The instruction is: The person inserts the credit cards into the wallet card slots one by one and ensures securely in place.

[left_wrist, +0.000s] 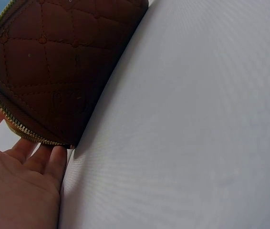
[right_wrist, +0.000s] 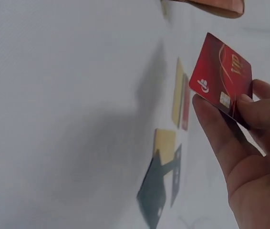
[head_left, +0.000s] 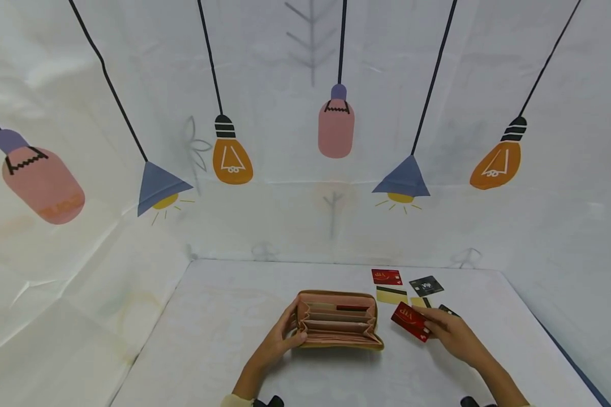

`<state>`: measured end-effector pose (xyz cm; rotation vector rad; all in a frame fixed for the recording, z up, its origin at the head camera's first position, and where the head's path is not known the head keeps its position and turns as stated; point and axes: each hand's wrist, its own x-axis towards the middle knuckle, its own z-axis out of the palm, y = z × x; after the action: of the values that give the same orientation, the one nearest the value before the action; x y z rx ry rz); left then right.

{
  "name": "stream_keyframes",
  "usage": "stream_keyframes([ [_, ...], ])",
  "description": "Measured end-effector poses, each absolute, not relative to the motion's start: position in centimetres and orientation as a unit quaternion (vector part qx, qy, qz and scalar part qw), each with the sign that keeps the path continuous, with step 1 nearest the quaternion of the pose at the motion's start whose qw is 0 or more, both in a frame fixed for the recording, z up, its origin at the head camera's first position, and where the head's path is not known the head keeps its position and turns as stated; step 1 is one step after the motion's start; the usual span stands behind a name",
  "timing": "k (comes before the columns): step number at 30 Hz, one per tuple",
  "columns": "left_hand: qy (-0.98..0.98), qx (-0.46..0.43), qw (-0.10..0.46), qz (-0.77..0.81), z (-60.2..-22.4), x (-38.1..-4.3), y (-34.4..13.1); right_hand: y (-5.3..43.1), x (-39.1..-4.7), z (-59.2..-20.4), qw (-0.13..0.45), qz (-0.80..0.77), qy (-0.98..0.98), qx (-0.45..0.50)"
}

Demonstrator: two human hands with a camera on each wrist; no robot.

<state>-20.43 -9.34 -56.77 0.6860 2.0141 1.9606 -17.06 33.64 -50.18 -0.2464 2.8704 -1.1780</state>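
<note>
A brown quilted zip wallet stands unzipped on the table, its pink pleated compartments facing up in the head view. My left hand grips the wallet's left end, thumb at the front edge and fingers round the outside. Inside one slot shows a dark red card edge. To the right of the wallet, my right hand pinches a red VIP card between thumb and fingers, raised above the table. In the right wrist view the card's gold chip and lettering face the camera.
Beyond the right hand lie another red card, a gold card with a dark stripe, a black VIP card, and a second gold card. A dark card is partly hidden by that hand. White sheeting with printed lamps surrounds the white table.
</note>
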Motion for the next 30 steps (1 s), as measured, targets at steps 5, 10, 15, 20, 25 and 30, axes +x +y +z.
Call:
stream_keyframes([
  [5,0.691,0.234,0.129,0.672,-56.9,-20.5,-9.4,33.1,-17.2,-48.8,0.007,-0.413,0.907,-0.085],
  [10,0.692,0.252,0.115,0.667,-57.2,-20.7,-9.5,32.1,-17.7,-47.6,-0.035,-0.415,0.898,-0.143],
  [15,0.689,0.261,0.113,0.666,-57.2,-20.7,-9.6,30.3,-18.3,-46.3,-0.075,-0.402,0.890,-0.202],
  [20,0.687,0.248,0.125,0.671,-57.0,-20.6,-9.5,28.3,-19.4,-45.9,-0.144,-0.348,0.898,-0.227],
  [25,0.686,0.240,0.131,0.675,-56.9,-20.6,-9.5,26.7,-20.3,-46.0,-0.178,-0.301,0.910,-0.223],
  [30,0.688,0.243,0.128,0.671,-56.9,-20.6,-9.5,25.4,-21.0,-46.3,-0.189,-0.291,0.905,-0.247],
])
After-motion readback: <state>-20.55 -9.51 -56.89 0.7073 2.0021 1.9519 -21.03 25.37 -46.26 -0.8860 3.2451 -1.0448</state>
